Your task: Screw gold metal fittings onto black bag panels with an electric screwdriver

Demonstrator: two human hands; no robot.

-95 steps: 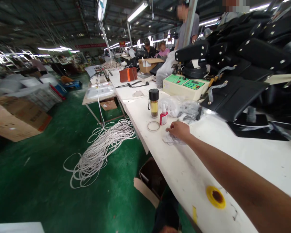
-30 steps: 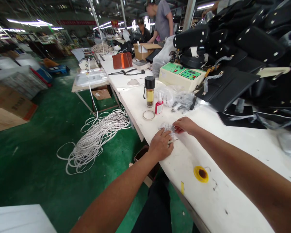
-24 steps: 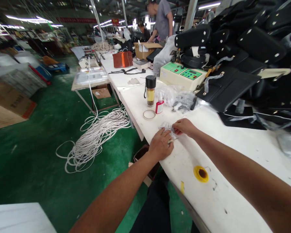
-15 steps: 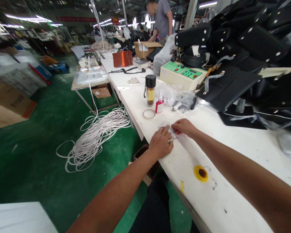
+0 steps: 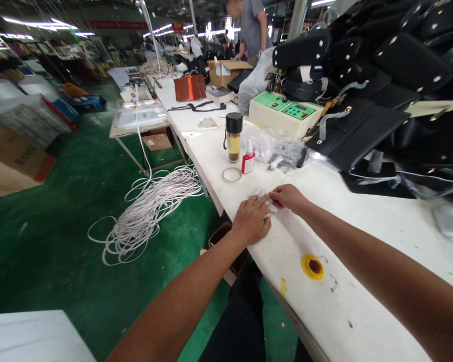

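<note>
A small crumpled piece of clear plastic (image 5: 259, 192) lies on the white tabletop near its left edge, partly covered by my fingers. My left hand (image 5: 251, 220) presses it from the near side, fingers over it and thumb tucked close. The fingertips of my right hand (image 5: 288, 197) pinch its right side; what else they may hold is too small to make out. Just beyond are a thin pale ring (image 5: 232, 175), a red bottle with a white nozzle (image 5: 248, 162) and a black-lidded drink bottle (image 5: 234, 138). A yellow spool (image 5: 312, 267) sits nearer me, beside my right forearm.
A cream machine with a green panel (image 5: 285, 115) stands behind the bottles. Black bag pieces (image 5: 362, 125) pile up at the right. Coiled white cord (image 5: 147, 213) covers part of the green floor. Further off, a person in grey (image 5: 253, 27) leans over a cardboard box (image 5: 226, 75).
Both hands stay at the plastic with only slight finger movement. A thin dark strand seen by the left thumb earlier no longer shows. The whole view has shifted slightly.
</note>
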